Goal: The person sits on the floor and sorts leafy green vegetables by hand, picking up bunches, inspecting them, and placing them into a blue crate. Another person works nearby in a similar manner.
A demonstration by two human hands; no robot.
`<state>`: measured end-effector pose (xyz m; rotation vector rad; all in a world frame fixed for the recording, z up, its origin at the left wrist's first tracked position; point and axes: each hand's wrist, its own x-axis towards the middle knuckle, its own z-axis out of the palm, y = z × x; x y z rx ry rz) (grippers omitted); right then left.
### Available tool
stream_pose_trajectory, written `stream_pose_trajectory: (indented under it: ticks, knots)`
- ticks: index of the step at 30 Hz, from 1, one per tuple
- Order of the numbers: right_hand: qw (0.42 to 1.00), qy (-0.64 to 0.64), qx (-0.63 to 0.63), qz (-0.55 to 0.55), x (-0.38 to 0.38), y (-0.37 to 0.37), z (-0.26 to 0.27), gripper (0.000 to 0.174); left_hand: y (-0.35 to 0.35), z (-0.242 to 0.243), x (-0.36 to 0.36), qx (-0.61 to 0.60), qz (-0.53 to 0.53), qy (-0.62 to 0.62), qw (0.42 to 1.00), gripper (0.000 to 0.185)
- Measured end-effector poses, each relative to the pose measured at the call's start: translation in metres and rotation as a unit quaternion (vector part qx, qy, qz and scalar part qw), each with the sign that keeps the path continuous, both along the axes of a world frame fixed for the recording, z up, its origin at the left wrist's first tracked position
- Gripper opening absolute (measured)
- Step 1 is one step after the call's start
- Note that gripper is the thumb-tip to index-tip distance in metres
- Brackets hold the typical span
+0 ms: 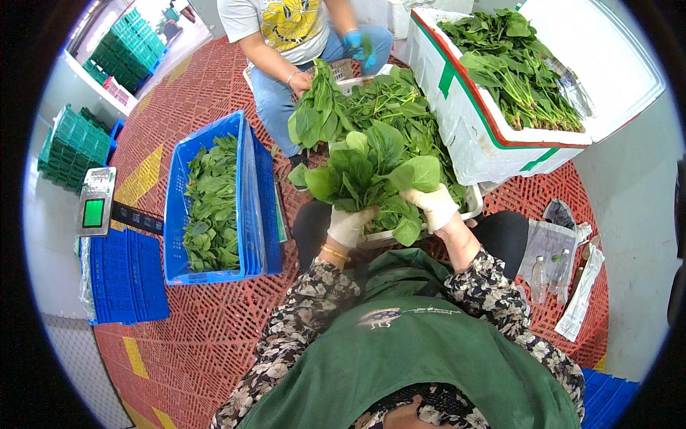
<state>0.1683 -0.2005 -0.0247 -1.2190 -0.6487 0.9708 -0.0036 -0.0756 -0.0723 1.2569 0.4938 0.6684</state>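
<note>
In front of my lap, my left hand (349, 225), in a white glove, is closed around the stem end of a bunch of spinach-like leafy greens (356, 169). My right hand (437, 206), also white-gloved, grips large leaves at the bunch's right side; its fingertips are partly hidden by the leaves. Beneath both hands sits a white plastic crate (474, 201) heaped with loose greens (391, 96). Facing me, a seated person holds another bunch of greens (319, 110) in a bare hand over the same crate, while their other hand wears a blue glove.
A blue crate (249, 214) of greens stands left, beside a digital scale display (94, 201) and stacked blue crates (126, 276). At right is a white foam box (455, 123) full of greens. Plastic bottles (538, 280) and newspaper lie on the red slatted floor (214, 316).
</note>
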Motion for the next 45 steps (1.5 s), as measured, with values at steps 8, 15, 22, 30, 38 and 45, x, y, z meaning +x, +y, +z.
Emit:
stream_pose_trajectory:
  ticks: [8, 15, 22, 30, 38, 45]
  knots:
    - [0.997, -0.012, -0.071, -0.008, 0.003, 0.0, -0.023, 0.023, -0.001, 0.002, -0.001, 0.124, -0.066, 0.03, 0.99, 0.036]
    - [0.975, 0.21, 0.054, 0.053, 0.0, -0.007, -0.007, 0.017, 0.005, 0.007, -0.003, 0.294, -0.051, 0.097, 0.949, 0.038]
    - [0.967, 0.244, 0.074, 0.009, 0.008, -0.012, 0.013, 0.024, 0.007, 0.009, -0.008, 0.335, -0.058, 0.064, 0.938, 0.041]
    - [0.854, -0.456, -0.206, -0.143, 0.094, 0.015, 0.0, 0.064, 0.037, 0.006, -0.043, 0.443, 0.001, 0.142, 0.885, 0.041]
    - [0.985, -0.067, 0.119, -0.103, 0.003, -0.005, 0.07, 0.015, 0.036, 0.0, -0.038, 0.486, 0.035, 0.107, 0.866, 0.052]
    - [0.995, 0.021, -0.019, -0.092, -0.015, 0.02, 0.062, 0.02, 0.026, 0.005, -0.027, 0.12, -0.045, -0.046, 0.991, 0.042]
